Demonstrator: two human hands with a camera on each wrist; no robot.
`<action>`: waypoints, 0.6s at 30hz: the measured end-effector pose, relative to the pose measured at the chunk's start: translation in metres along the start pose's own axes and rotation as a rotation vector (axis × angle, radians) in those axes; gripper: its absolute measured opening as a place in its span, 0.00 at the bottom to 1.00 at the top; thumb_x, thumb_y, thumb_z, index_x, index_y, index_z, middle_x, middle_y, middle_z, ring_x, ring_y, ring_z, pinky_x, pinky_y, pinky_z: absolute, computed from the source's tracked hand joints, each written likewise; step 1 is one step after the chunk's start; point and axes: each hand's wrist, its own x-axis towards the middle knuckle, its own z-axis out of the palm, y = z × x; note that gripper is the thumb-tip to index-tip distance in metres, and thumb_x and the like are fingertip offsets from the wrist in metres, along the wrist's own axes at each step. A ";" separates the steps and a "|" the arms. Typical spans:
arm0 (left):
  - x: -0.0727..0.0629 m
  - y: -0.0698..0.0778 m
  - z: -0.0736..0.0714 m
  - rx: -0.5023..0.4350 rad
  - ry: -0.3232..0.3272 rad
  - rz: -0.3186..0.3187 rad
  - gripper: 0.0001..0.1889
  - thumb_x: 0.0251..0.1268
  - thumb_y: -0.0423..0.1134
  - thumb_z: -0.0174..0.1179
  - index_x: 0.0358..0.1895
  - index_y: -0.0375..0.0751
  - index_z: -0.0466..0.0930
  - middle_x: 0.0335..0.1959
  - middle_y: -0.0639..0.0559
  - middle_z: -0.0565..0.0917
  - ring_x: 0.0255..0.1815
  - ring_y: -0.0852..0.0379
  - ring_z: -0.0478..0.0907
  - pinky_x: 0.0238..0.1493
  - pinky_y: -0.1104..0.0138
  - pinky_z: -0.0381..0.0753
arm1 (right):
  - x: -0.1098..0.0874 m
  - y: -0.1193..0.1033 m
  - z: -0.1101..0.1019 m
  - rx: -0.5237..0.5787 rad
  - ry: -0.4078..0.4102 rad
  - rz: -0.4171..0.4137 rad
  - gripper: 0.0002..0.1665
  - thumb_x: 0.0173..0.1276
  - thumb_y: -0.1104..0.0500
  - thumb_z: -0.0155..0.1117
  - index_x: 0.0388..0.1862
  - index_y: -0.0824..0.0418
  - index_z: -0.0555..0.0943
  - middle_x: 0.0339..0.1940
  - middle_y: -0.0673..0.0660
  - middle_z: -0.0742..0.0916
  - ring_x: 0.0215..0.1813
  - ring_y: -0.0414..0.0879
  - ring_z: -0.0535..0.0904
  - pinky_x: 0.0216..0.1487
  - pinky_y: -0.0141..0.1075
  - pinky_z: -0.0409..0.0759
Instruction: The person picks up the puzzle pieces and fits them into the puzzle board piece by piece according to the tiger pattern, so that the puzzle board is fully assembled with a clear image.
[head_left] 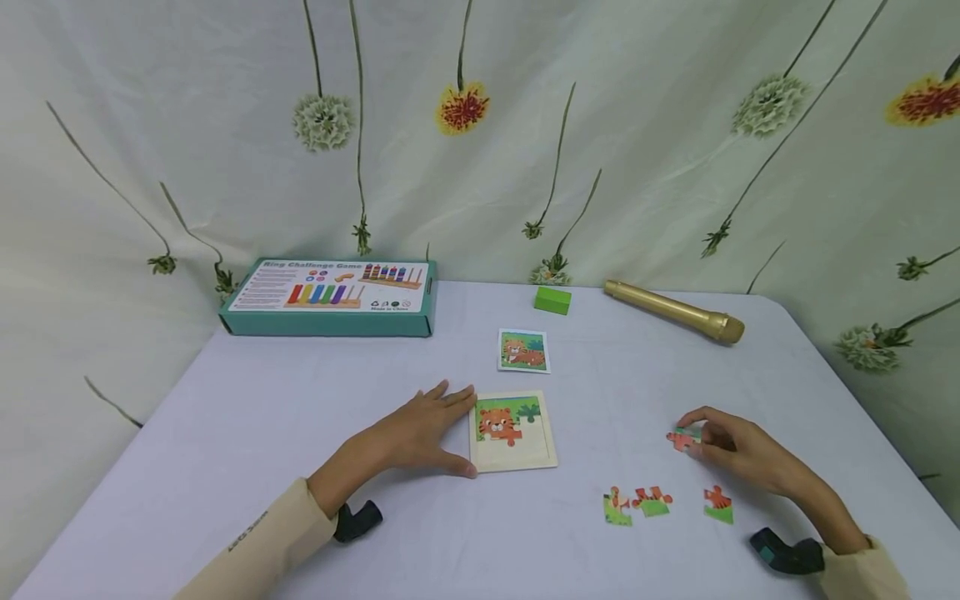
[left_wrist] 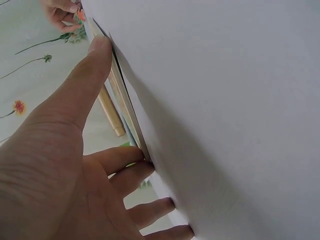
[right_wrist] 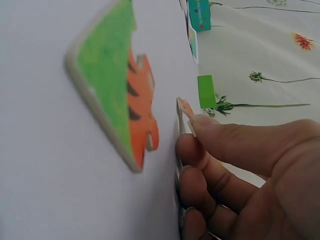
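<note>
A square wooden puzzle board [head_left: 517, 458] lies on the table, its upper part filled with pieces showing a tiger's face, grass and a plant. Along the board's left edge rests my left hand [head_left: 427, 429], fingers spread, with thumb and index fingertips touching that edge. My right hand [head_left: 742, 450] pinches an orange and green jigsaw piece [head_left: 682, 439] between thumb and fingers, to the right of the board. Nearer me lie three loose pieces: one with a green corner [head_left: 617, 508], a middle one [head_left: 652, 500], and a striped one [right_wrist: 110, 85], large in the right wrist view.
Behind the board lies a tiger picture card [head_left: 523, 351]. A green block [head_left: 552, 300] and a gold microphone [head_left: 675, 312] are at the back edge. A teal Ring Challenge Game box [head_left: 330, 325] sits at the back left, before a flowered curtain [head_left: 637, 167].
</note>
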 end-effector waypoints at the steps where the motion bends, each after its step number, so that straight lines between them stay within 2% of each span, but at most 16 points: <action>1: 0.000 0.000 0.000 0.000 0.001 0.000 0.54 0.43 0.67 0.69 0.74 0.48 0.58 0.76 0.56 0.56 0.78 0.43 0.44 0.72 0.44 0.50 | 0.001 0.000 0.001 0.005 0.003 0.001 0.18 0.66 0.68 0.61 0.54 0.61 0.75 0.25 0.48 0.74 0.26 0.35 0.68 0.24 0.31 0.67; 14: 0.000 0.000 0.000 -0.011 0.002 -0.001 0.53 0.43 0.66 0.70 0.74 0.47 0.59 0.76 0.56 0.57 0.78 0.43 0.44 0.73 0.44 0.49 | 0.017 -0.012 0.005 0.033 -0.007 0.034 0.15 0.66 0.63 0.63 0.52 0.61 0.78 0.27 0.49 0.80 0.29 0.36 0.73 0.31 0.29 0.69; 18: 0.000 0.000 0.000 -0.006 -0.002 -0.004 0.53 0.43 0.66 0.69 0.74 0.48 0.59 0.76 0.57 0.57 0.78 0.44 0.44 0.73 0.44 0.49 | 0.025 -0.017 0.008 0.053 -0.022 -0.001 0.14 0.68 0.63 0.62 0.52 0.61 0.78 0.27 0.49 0.82 0.30 0.37 0.75 0.31 0.29 0.71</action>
